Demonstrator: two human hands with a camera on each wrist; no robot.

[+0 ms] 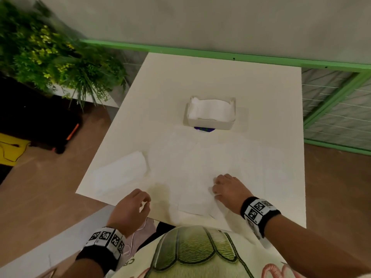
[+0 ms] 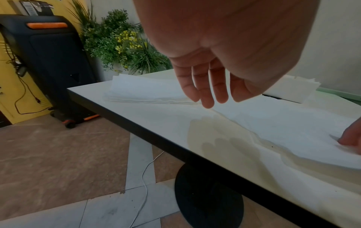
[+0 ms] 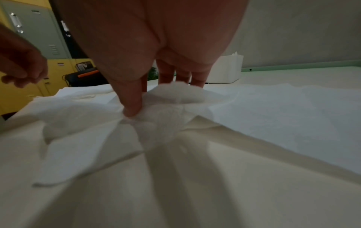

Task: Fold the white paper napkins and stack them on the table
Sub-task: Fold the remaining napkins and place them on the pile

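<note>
My right hand (image 1: 227,187) pinches the open paper napkin (image 1: 200,169) between thumb and fingers, bunching it near the table's (image 1: 271,93) front edge. My left hand (image 1: 131,210) hovers at 9 o'clock from it, fingers loose, holding nothing. The folded stack (image 1: 122,173) lies at 10 o'clock, the napkin box (image 1: 210,114) at 12

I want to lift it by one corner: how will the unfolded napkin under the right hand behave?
Probably floppy: the napkin already bunches under the right hand. Likely very light, thin enough to ripple on the table. A one-corner grip may tear it.
</note>
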